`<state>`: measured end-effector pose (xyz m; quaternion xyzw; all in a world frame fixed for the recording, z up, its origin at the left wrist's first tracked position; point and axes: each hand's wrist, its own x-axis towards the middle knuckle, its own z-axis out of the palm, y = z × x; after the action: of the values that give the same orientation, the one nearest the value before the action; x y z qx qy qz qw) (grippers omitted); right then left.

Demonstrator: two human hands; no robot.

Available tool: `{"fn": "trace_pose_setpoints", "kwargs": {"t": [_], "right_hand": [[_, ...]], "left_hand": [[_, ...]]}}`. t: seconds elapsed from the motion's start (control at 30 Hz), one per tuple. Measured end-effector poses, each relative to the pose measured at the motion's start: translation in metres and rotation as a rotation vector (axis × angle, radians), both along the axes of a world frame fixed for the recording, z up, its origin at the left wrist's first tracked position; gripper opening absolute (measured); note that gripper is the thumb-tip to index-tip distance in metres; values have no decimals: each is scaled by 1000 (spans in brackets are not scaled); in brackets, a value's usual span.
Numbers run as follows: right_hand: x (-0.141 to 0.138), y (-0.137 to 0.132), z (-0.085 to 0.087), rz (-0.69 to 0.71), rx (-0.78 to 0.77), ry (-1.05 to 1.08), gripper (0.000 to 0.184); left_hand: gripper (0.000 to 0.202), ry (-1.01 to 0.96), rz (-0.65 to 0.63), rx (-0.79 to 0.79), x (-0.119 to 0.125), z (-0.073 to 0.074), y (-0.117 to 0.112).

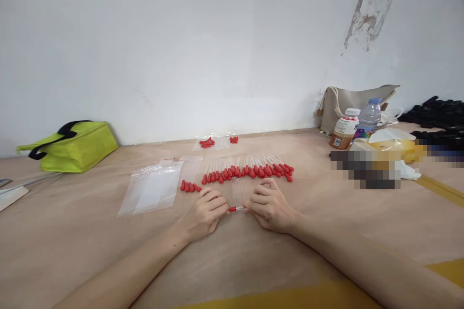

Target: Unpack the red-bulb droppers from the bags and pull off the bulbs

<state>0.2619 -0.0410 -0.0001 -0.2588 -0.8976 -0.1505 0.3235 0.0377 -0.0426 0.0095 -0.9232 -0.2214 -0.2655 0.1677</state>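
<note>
My left hand [207, 210] is closed, its fingertips pinching a small red rubber bulb [232, 209]. Facing it, my right hand [271, 206] grips a clear dropper tube [239, 208], whose end meets the bulb; how deep it sits inside I cannot tell. Just beyond my hands lie several loose clear tubes [237, 190]. Behind them spreads a row of droppers [250, 171], red bulbs toward me and thin clear stems pointing away. Several loose red bulbs [189, 187] rest beyond my left hand.
Clear zip bags [154, 188] lie flat at the left. More red bulbs [207, 143] and tubes are near the wall. A lime-green bag [81, 147] stands far left. At the right are a brown drink bottle [345, 129], a water bottle [370, 113] and a beige bag [357, 99].
</note>
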Motion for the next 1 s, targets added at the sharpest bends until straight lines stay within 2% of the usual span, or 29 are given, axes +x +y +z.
{"fn": "trace_pose_setpoints", "kwargs": {"t": [0.13, 0.27, 0.33, 0.43, 0.53, 0.6, 0.7, 0.8, 1.0], "right_hand": [[13, 3, -1, -30, -40, 49, 26], [22, 11, -2, -165, -111, 189, 24], [19, 13, -2, -184, -150, 248, 23], [11, 13, -4, -219, -213, 296, 23], [6, 15, -5, -283, -252, 314, 22], [5, 18, -6, -305, -243, 306, 18], [2, 23, -8, -318, -178, 264, 15], [-2, 25, -8, -310, -122, 214, 17], [-6, 19, -4, -266, -206, 173, 18]], "left_hand": [[21, -51, 8, -16, -16, -3, 2], [18, -230, 121, -102, -38, 0, 5], [19, -354, 215, -183, -42, 6, 9], [26, -507, 438, -283, -49, 17, 20], [29, -556, 670, -404, -68, 23, 37], [31, -594, 751, -495, -83, 22, 48], [36, -640, 771, -548, -98, 16, 57], [37, -609, 749, -546, -98, 8, 58], [37, -502, 741, -589, -90, 3, 55]]}}
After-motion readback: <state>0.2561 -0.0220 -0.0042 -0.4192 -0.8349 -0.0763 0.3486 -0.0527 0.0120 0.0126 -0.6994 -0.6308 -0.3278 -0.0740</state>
